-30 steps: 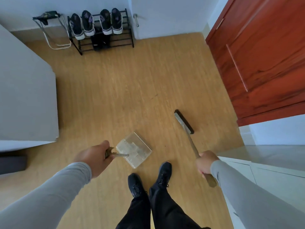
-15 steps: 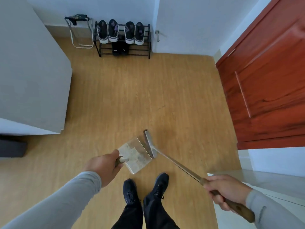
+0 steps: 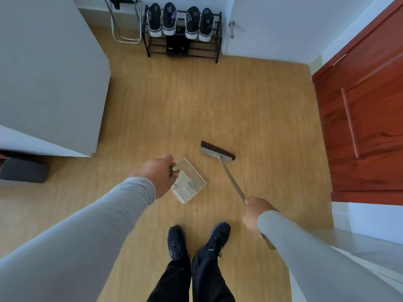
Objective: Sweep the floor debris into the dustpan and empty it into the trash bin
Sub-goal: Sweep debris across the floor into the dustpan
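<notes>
The left hand [image 3: 156,176] grips the short handle of the dustpan [image 3: 189,182], fingers curled round it. The right hand [image 3: 256,213] is wrapped round the long handle of the broom [image 3: 218,151], with the wooden end of the handle sticking out behind the wrist. Both arms wear grey sleeves.

The dustpan is clear plastic and sits low over the wooden floor [image 3: 196,101], just ahead of the person's black shoes [image 3: 197,238]; whether it touches the floor I cannot tell. Its long axis runs from the handle at upper left to its open mouth at lower right. The broom's handle slants from the right hand up and to the left, and its head lies across the end of it, bristles pointing away from the person, near the dustpan's far corner but apart from it. A few dark specks [image 3: 211,178] lie on the floor beside the dustpan.

Half a second ago the broom head stood against the dustpan's right edge; now it is out on the floor beyond it, and the right hand has come in closer to the body.

Farther off, a shoe rack [image 3: 183,43] with sneakers stands against the white wall, beside a folded metal frame [image 3: 125,25]. A red wooden door [image 3: 366,118] fills the right side.
</notes>
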{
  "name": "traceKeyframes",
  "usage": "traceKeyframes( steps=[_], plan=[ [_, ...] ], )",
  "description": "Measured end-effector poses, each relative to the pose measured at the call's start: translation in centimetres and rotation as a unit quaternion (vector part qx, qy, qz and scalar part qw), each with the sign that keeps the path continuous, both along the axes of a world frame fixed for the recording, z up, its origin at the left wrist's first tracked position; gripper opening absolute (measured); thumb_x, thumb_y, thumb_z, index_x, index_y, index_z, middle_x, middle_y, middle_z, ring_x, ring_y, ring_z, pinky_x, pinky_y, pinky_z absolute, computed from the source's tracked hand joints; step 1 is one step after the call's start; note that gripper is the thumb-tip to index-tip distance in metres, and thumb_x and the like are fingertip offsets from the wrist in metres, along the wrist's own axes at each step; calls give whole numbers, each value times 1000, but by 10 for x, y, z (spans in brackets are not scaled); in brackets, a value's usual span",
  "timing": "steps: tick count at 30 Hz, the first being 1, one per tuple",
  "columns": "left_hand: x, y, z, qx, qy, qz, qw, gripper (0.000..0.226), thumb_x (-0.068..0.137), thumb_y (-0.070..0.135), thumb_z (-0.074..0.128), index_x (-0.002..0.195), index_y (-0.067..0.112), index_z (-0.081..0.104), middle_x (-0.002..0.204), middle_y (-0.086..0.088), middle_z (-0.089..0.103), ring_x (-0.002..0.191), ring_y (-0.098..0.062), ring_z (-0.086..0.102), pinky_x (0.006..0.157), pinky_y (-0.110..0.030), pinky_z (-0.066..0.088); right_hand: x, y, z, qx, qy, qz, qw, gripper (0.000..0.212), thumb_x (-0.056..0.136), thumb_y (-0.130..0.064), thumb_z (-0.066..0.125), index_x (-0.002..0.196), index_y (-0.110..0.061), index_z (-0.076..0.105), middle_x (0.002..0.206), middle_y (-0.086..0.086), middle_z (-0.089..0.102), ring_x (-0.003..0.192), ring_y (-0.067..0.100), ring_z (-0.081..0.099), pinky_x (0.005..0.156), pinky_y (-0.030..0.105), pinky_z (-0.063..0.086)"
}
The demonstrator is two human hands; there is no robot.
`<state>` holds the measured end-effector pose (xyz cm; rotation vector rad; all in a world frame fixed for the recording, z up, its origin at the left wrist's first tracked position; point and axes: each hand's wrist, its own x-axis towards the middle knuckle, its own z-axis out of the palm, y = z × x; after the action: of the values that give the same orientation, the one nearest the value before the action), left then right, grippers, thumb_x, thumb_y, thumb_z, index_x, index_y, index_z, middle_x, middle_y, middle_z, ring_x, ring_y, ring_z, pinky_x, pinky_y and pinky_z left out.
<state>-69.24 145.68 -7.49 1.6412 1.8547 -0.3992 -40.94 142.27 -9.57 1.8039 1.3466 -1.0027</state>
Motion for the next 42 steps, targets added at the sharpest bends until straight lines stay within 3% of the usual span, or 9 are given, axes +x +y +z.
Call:
traceKeyframes(
  steps=[9, 13, 18, 22, 27, 30, 35, 39, 42],
  plan=[
    [-10, -3, 4, -9, 0, -5, 1000, 20, 98, 47, 50, 99, 28, 44, 83, 6, 62, 71, -17, 63, 68, -40, 60, 75, -14, 62, -15, -59, 153, 986, 46, 95, -12, 40, 139, -23, 49, 101, -5, 58, 84, 16, 63, 74, 29, 53],
    [-20, -6, 11, -32, -14, -6, 999, 19, 97, 47, 52, 95, 30, 45, 83, 6, 64, 70, -16, 65, 69, -40, 62, 106, -21, 83, 8, -45, 69, 997, 36, 90, -18, 42, 119, -34, 57, 92, -6, 63, 79, 15, 64, 77, 32, 59],
    [-19, -8, 15, -42, 12, -85, 995, 23, 96, 52, 50, 91, 31, 43, 76, 9, 63, 66, -14, 64, 66, -37, 61, 99, -7, 77, 27, 17, -128, 991, 16, 88, -14, 41, 89, -29, 49, 71, -1, 53, 53, 19, 48, 45, 23, 41],
    [0, 0, 10, -40, 26, -115, 992, 22, 98, 52, 47, 95, 30, 43, 76, 9, 62, 67, -16, 65, 67, -37, 61, 52, 1, 28, 16, 21, -174, 984, 48, 90, -13, 46, 137, -23, 51, 104, 4, 62, 71, 20, 61, 53, 26, 45],
    [2, 4, 7, -33, 37, -115, 992, 23, 98, 52, 46, 97, 29, 42, 76, 9, 61, 67, -15, 64, 67, -37, 60, -17, -40, 13, -56, 61, -119, 989, 54, 95, -8, 48, 148, -18, 41, 133, 5, 57, 102, 24, 65, 87, 33, 58],
    [-1, 5, 7, -29, 39, -120, 992, 23, 98, 52, 46, 97, 30, 42, 75, 9, 62, 67, -15, 64, 66, -37, 61, 6, -43, 38, -100, 110, -109, 983, 64, 95, -13, 49, 155, -26, 32, 123, 0, 60, 83, 17, 67, 72, 31, 60],
    [-3, 5, 7, -26, 31, -119, 992, 22, 98, 52, 46, 96, 30, 42, 75, 10, 61, 67, -15, 64, 66, -39, 61, 84, -24, 101, -90, 170, -237, 952, 61, 95, -12, 60, 152, -27, 42, 63, 4, 59, 41, 12, 43, 38, 24, 39],
    [-3, 7, 6, -27, 27, -112, 993, 21, 98, 51, 46, 96, 30, 42, 75, 9, 62, 66, -15, 64, 66, -39, 61, 82, -11, 92, -18, 134, -223, 965, 57, 96, -14, 54, 149, -30, 44, 70, 6, 59, 48, 15, 50, 42, 25, 41],
    [-3, 8, 6, -24, 31, -111, 993, 21, 98, 51, 47, 97, 30, 43, 75, 9, 62, 66, -15, 64, 66, -39, 61, 55, 6, 54, 27, 62, -143, 987, 61, 95, -19, 48, 154, -28, 37, 109, 0, 63, 76, 18, 63, 56, 26, 47]
  ],
)
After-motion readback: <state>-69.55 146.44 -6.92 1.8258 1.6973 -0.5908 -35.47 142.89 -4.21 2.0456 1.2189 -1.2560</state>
